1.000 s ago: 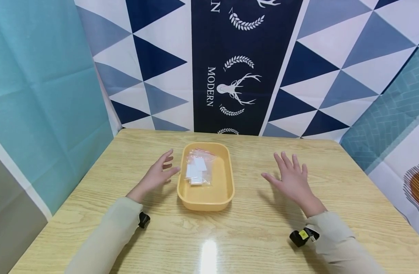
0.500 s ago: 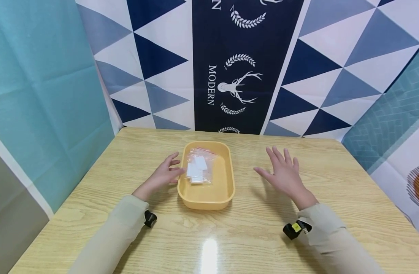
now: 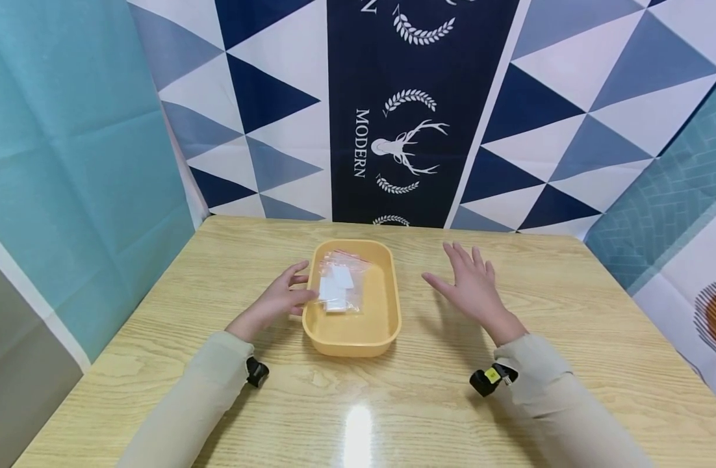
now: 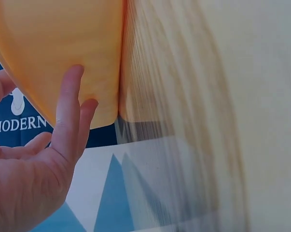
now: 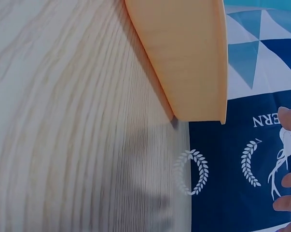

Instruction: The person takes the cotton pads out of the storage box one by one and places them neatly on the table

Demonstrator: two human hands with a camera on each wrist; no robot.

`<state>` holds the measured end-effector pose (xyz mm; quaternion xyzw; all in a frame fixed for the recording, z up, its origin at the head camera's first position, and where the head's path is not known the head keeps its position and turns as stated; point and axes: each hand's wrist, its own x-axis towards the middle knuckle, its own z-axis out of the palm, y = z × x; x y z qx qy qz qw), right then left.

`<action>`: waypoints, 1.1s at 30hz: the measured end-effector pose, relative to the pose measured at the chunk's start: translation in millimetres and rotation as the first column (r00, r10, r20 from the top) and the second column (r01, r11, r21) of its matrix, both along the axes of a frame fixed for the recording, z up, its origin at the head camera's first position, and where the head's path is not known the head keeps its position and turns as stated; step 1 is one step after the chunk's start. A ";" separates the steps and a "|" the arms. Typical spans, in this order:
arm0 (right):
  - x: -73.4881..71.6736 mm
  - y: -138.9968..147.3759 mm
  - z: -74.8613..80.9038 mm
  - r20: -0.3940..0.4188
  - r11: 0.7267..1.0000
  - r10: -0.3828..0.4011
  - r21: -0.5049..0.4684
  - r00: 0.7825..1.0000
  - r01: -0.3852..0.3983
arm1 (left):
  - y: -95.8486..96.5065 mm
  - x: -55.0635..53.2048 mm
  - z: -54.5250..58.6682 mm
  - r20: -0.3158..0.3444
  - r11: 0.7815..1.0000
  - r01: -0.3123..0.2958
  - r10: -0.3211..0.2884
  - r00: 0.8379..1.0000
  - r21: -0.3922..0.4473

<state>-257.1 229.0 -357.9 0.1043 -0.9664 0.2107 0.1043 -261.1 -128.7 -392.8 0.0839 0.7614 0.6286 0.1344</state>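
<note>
A yellow plastic bin [image 3: 351,350] stands on the wooden table. Inside, toward its left, lie clear zip bags [image 3: 336,292] with red seal lines and white pieces showing through. My left hand [image 3: 275,303] is at the bin's left side, thumb overlapping the rim in the head view. The left wrist view shows fingertips [image 4: 76,72] against the outer wall, fingers loosely extended. To the right of the bin, my right hand [image 3: 470,286] hovers apart from it, fingers spread and nothing held. Only a few of its fingers show at the edge of the right wrist view.
The wooden table [image 3: 545,305] reaches back to a patterned cloth [image 3: 416,130] with triangles and a deer print. A teal cloth [image 3: 89,149] hangs at the left. Each sleeved wrist carries a small black camera [image 3: 256,372].
My left hand has moved right to the bin's rim. My right hand has shifted left, closer to the bin, with its fingers still spread. The bin and bags stay in place.
</note>
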 end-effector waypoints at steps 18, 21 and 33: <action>-18.0 -25.1 2.7 -0.001 0.997 0.046 -0.063 0.999 -0.046 | -0.9 -0.1 -0.2 0.029 1.000 0.009 -0.009 1.000 -0.029; -20.6 -30.9 5.6 0.000 0.996 0.051 -0.071 0.999 -0.051 | -1.2 0.0 1.3 0.036 0.999 0.002 -0.001 0.999 -0.035; -28.2 -54.8 13.9 0.008 0.986 0.078 -0.146 0.997 -0.076 | -1.9 -1.4 2.9 0.052 1.000 0.000 0.002 0.999 -0.026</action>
